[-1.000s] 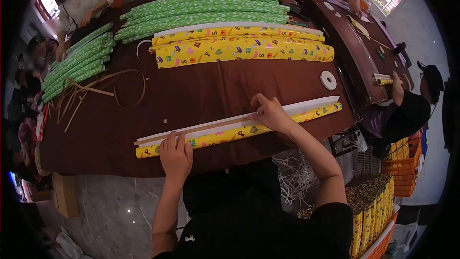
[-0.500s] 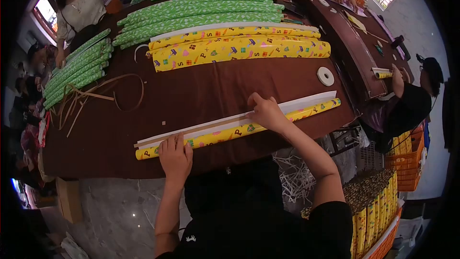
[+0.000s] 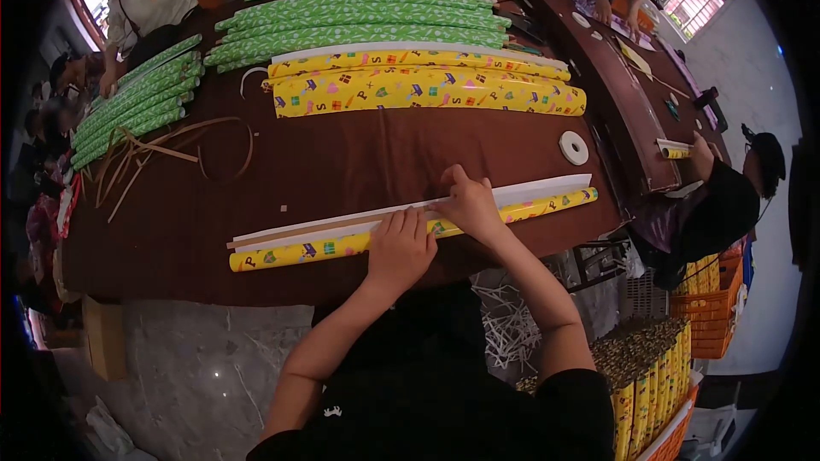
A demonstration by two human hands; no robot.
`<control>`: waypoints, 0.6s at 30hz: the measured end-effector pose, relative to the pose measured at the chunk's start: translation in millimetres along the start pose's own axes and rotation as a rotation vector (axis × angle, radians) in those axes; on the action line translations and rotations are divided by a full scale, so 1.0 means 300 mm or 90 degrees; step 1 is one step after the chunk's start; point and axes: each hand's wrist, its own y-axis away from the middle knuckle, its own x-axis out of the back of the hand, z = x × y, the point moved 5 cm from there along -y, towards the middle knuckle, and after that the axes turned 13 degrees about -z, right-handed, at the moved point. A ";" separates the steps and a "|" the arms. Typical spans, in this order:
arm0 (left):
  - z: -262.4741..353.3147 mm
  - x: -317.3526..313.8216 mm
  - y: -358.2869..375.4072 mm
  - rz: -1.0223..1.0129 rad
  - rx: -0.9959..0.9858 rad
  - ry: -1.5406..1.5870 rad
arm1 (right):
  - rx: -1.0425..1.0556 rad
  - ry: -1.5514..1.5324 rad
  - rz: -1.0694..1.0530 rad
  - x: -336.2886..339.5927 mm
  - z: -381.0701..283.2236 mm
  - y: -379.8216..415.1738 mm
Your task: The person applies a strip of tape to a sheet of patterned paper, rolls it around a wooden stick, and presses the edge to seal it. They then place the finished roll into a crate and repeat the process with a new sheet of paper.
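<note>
A roll of yellow patterned wrapping paper (image 3: 333, 246) lies across the near part of the table, its white edge (image 3: 547, 187) unrolled along the far side. On that edge runs a narrow brown tape strip (image 3: 282, 236), from the left end toward my hands. My left hand (image 3: 401, 248) lies flat over the middle of the roll, fingertips on the white edge and tape. Just to its right, my right hand (image 3: 470, 207) has thumb and fingers pinched together at the tape; the fingertips partly hide it.
Yellow rolls (image 3: 427, 90) and green rolls (image 3: 359, 21) lie farther back. A white tape reel (image 3: 574, 148) is at right, loose brown strips (image 3: 162, 149) at left. Other people work around the tables. An orange crate (image 3: 713, 312) and paper shreds (image 3: 511, 324) are below right.
My left hand has slid right along the roll, from near its left end to beside my right hand. My right hand stays at nearly the same place on the paper. The view shifted slightly.
</note>
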 end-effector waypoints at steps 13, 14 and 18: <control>-0.035 0.002 0.028 -0.107 -0.092 -0.012 | 0.006 0.070 0.063 0.002 -0.050 0.020; -0.046 0.009 0.042 -0.112 -0.094 -0.024 | 0.009 0.062 0.046 -0.009 -0.060 0.018; -0.071 0.030 0.101 -0.123 -0.082 -0.040 | 0.037 0.068 0.052 -0.046 -0.117 0.022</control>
